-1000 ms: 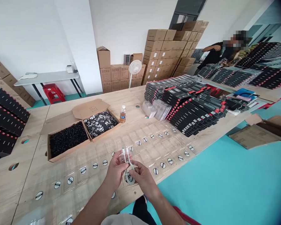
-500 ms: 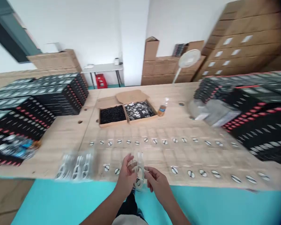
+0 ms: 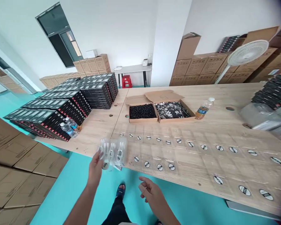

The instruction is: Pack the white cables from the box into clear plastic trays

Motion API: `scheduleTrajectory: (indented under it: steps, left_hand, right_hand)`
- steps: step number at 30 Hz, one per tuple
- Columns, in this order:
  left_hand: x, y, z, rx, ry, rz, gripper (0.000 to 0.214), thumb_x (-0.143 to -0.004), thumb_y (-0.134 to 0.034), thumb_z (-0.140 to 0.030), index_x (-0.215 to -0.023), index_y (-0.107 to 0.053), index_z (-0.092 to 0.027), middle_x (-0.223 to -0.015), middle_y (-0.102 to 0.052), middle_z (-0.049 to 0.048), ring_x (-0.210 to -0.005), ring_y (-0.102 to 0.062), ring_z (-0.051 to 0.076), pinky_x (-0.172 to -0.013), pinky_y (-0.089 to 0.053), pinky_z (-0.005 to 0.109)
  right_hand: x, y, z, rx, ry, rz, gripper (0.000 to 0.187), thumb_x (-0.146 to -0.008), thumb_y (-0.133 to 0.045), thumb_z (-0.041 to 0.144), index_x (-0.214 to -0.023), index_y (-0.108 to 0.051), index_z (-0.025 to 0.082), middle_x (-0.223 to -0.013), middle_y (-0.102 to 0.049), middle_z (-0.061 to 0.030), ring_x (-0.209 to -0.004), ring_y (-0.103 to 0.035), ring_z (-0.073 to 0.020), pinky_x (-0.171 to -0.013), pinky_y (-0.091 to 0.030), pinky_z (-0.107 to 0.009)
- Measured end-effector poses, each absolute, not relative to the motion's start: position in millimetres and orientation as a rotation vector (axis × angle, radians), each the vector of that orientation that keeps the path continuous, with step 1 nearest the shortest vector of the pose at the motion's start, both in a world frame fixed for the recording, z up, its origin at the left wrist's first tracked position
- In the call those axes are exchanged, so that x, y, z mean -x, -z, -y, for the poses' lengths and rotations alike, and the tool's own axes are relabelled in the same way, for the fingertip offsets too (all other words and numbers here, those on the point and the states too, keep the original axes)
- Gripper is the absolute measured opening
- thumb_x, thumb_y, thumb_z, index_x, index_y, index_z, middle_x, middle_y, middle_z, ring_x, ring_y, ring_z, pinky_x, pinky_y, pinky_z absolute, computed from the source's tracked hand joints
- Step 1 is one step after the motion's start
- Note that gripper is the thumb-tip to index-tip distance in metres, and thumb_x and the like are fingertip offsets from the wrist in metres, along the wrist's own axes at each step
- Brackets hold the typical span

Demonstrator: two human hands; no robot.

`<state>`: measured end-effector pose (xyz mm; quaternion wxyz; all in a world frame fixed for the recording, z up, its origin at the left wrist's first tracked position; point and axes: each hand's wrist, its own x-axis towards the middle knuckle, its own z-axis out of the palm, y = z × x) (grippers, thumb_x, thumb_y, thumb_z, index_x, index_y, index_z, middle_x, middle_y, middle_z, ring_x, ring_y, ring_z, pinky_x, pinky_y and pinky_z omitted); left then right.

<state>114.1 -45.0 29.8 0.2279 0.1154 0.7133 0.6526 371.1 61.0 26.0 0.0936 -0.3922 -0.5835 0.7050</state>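
Observation:
My left hand reaches out over the table's near edge and grips a clear plastic pack with a coiled white cable in it. The pack touches a small pile of like packs with white cables at the left end of the rows. My right hand hangs free below the table edge, fingers loosely apart and holding nothing. Rows of clear packs with round black-and-white stickers lie flat across the wooden table.
An open cardboard box holds black parts on one side and black-and-white bags on the other. A drink bottle stands beside it. Stacks of black boxes and water bottles fill the left. A fan and cartons stand behind.
My view swung left. My left hand carried the pack with the cable from in front of me to the pile on the left; my right hand let go and dropped away.

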Motion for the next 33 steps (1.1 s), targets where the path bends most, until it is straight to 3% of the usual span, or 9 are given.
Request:
scheduleTrajectory:
  steps: [4,8,12,16,23,33]
  left_hand:
    - [-16.2,-9.1,48.2,-0.448,-1.630,-2.178,0.046,-0.081,-0.052,-0.020,-0.127,-0.055,-0.020,-0.136,-0.056,0.0077,-0.130,-0.046,0.024,-0.108,-0.035,0.040]
    - [32.2,23.2,34.4,-0.518,-1.546,-2.157,0.042,-0.075,-0.058,-0.017,-0.117,-0.062,-0.018,-0.132,-0.059,0.0079,-0.131,-0.044,0.025,-0.111,-0.030,0.041]
    - [47.8,46.3,29.3,-0.517,-1.473,-2.113,0.050,-0.076,-0.058,-0.018,-0.126,-0.056,-0.018,-0.140,-0.051,0.0125,-0.132,-0.042,0.028,-0.111,-0.030,0.044]
    - [59.3,56.3,33.0,-0.527,-1.437,-2.029,0.054,-0.080,-0.054,-0.018,-0.134,-0.048,-0.020,-0.144,-0.046,0.0108,-0.134,-0.040,0.025,-0.110,-0.031,0.041]
    - [73.5,64.7,34.5,-0.475,-1.485,-1.901,0.051,-0.082,-0.056,-0.024,-0.132,-0.049,-0.020,-0.144,-0.046,0.0123,-0.131,-0.045,0.025,-0.106,-0.038,0.038]
    - [73.1,55.3,30.8,-0.466,-1.504,-1.806,0.050,-0.079,-0.063,-0.026,-0.127,-0.052,-0.021,-0.143,-0.047,0.0117,-0.132,-0.043,0.025,-0.109,-0.034,0.040]
  right_hand:
    - [-326.0,-17.6,-55.0,1.200,-2.026,1.777,0.053,-0.076,-0.052,0.052,-0.114,-0.060,0.015,-0.082,-0.060,-0.0047,-0.070,-0.062,-0.0195,-0.056,-0.046,-0.030]
    - [-268.1,-14.3,-41.4,1.214,-2.000,1.789,0.049,-0.076,-0.053,0.049,-0.111,-0.062,0.017,-0.081,-0.060,-0.0038,-0.070,-0.061,-0.0194,-0.057,-0.045,-0.029]
    - [-227.3,-18.6,-27.4,1.202,-2.035,1.827,0.044,-0.078,-0.054,0.046,-0.112,-0.063,0.018,-0.082,-0.061,-0.0041,-0.074,-0.061,-0.0197,-0.060,-0.046,-0.029]
    - [-208.0,-19.6,-17.8,1.286,-2.007,1.785,0.043,-0.079,-0.053,0.044,-0.111,-0.063,0.017,-0.082,-0.062,-0.0046,-0.075,-0.061,-0.0203,-0.061,-0.045,-0.029]
    - [-202.3,-9.6,-10.7,1.385,-1.990,1.760,0.044,-0.077,-0.054,0.044,-0.111,-0.062,0.016,-0.083,-0.063,-0.0052,-0.075,-0.060,-0.0203,-0.060,-0.045,-0.029]
    - [-229.0,-9.0,2.4,1.476,-1.923,1.656,0.045,-0.075,-0.056,0.050,-0.106,-0.065,0.018,-0.081,-0.066,-0.0055,-0.073,-0.062,-0.0213,-0.059,-0.045,-0.030]
